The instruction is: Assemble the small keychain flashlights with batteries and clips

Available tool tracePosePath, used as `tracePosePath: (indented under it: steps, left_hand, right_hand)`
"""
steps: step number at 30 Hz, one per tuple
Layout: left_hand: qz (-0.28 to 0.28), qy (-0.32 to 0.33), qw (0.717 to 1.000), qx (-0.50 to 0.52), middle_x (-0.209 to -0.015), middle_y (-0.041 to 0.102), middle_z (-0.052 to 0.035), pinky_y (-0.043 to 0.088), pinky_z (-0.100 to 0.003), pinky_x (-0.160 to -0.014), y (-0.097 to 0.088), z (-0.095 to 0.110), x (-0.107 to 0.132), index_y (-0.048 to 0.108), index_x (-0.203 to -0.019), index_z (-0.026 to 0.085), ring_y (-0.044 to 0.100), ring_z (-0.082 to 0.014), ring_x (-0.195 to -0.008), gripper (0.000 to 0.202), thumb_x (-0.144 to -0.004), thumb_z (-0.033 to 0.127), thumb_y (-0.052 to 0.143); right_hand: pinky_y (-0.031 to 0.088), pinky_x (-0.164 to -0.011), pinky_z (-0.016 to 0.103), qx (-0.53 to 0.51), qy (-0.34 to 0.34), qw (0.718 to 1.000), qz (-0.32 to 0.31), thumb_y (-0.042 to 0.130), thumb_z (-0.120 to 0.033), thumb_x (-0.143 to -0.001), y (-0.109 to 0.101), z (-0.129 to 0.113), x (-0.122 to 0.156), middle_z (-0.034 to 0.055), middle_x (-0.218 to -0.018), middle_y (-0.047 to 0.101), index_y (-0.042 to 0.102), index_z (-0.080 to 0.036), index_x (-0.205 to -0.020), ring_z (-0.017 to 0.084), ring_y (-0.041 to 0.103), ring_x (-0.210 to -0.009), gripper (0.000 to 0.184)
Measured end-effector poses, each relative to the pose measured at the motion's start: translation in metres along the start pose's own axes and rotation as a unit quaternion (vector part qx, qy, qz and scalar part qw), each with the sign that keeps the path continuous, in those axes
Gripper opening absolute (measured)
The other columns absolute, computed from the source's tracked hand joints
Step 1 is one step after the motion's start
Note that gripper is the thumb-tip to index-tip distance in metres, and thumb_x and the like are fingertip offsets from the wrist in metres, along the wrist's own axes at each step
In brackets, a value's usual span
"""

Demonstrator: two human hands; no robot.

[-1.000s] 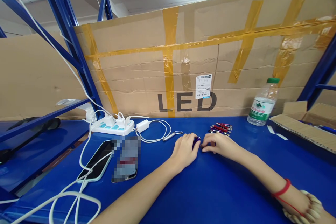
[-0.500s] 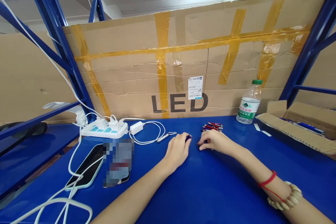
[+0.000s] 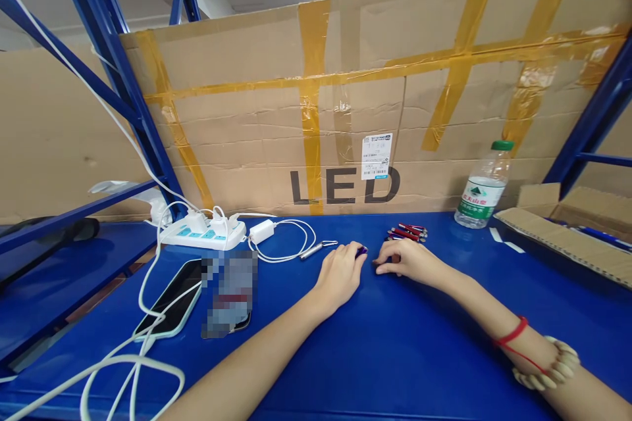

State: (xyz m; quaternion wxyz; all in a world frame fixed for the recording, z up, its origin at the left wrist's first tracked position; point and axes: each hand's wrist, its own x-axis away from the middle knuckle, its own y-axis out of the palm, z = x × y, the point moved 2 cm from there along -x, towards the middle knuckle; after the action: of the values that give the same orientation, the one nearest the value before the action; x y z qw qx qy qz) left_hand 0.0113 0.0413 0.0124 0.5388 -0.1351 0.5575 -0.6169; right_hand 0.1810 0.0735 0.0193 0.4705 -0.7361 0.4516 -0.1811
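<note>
My left hand (image 3: pixel 340 274) is closed on a small shiny purple metal piece (image 3: pixel 362 252), most of it hidden under the fingers. To its right, my right hand (image 3: pixel 407 259) pinches low over the table, thumb and forefinger nearly together. A tiny dark spot shows at those fingertips, too small to name. Just behind the right hand lies a small pile of red and dark metallic cylinders (image 3: pixel 409 231), partly covered by that hand. A slim silver cylinder with a wire loop (image 3: pixel 312 250) rests on the blue table (image 3: pixel 395 348), left of my left hand.
At left are a white power strip (image 3: pixel 232 237) with plugs, a white cable adapter (image 3: pixel 261 231), a phone (image 3: pixel 172 302) and a blurred-out item (image 3: pixel 232 296) beside it. A water bottle (image 3: pixel 481 191) and an open cardboard box (image 3: pixel 567 237) stand at right. Taped cardboard (image 3: pixel 257 145) closes the back.
The view has tilted down slightly and turned a little left. My right hand's finger opening has shifted slightly; both hands stay in about the same place over the table.
</note>
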Motion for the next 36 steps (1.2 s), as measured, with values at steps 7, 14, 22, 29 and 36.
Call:
tracePosePath:
  steps: [7, 14, 22, 29, 36]
  left_hand:
    - [-0.004, 0.015, 1.000, 0.010, -0.094, 0.065, -0.0047, 0.047, -0.031, -0.078, -0.001, -0.001, 0.000, 0.047, -0.102, 0.020, 0.061, -0.0184, -0.088, 0.017, -0.094, 0.016, 0.033]
    - [0.006, 0.025, 1.000, 0.013, -0.099, 0.063, -0.0054, 0.046, -0.032, -0.081, -0.001, 0.000, 0.000, 0.048, -0.103, 0.021, 0.060, -0.0197, -0.093, 0.018, -0.094, 0.017, 0.033]
    - [0.014, 0.041, 0.999, 0.026, -0.102, 0.062, -0.0067, 0.046, -0.032, -0.084, -0.001, 0.000, -0.001, 0.050, -0.102, 0.019, 0.058, -0.0199, -0.096, 0.019, -0.094, 0.016, 0.033]
    - [0.016, 0.076, 0.995, 0.056, -0.102, 0.060, -0.0055, 0.046, -0.029, -0.085, 0.002, -0.007, 0.000, 0.049, -0.110, 0.020, 0.057, -0.0177, -0.097, 0.023, -0.094, 0.016, 0.033]
    - [0.029, 0.116, 0.990, 0.069, -0.095, 0.060, -0.0048, 0.048, -0.030, -0.082, -0.001, -0.006, 0.001, 0.050, -0.114, 0.020, 0.057, -0.0174, -0.089, 0.026, -0.094, 0.015, 0.033]
  right_hand:
    - [0.043, -0.049, 0.022, -0.035, -0.011, 0.999, 0.028, 0.060, -0.046, -0.075, 0.004, 0.002, -0.002, 0.0018, -0.074, 0.066, 0.070, -0.019, -0.077, 0.009, 0.055, -0.044, 0.029]
    - [0.046, -0.043, 0.021, -0.110, -0.008, 0.986, 0.123, 0.051, -0.047, -0.080, -0.002, -0.002, -0.003, 0.0070, -0.084, 0.067, 0.069, -0.016, -0.095, 0.013, 0.059, -0.057, 0.039]
    - [0.042, -0.041, 0.019, -0.213, -0.046, 0.964, 0.155, 0.063, -0.041, -0.074, -0.003, -0.014, -0.002, 0.0042, -0.075, 0.064, 0.072, -0.017, -0.090, 0.008, 0.052, -0.051, 0.030]
    - [0.038, -0.036, 0.019, -0.297, -0.054, 0.941, 0.152, 0.071, -0.039, -0.065, -0.001, -0.013, -0.003, 0.0029, -0.069, 0.063, 0.072, -0.015, -0.075, 0.006, 0.047, -0.043, 0.026]
    - [0.039, -0.035, 0.022, -0.318, -0.067, 0.934, 0.150, 0.073, -0.041, -0.063, 0.000, -0.014, -0.002, 0.0033, -0.072, 0.062, 0.069, -0.015, -0.066, 0.005, 0.047, -0.038, 0.026]
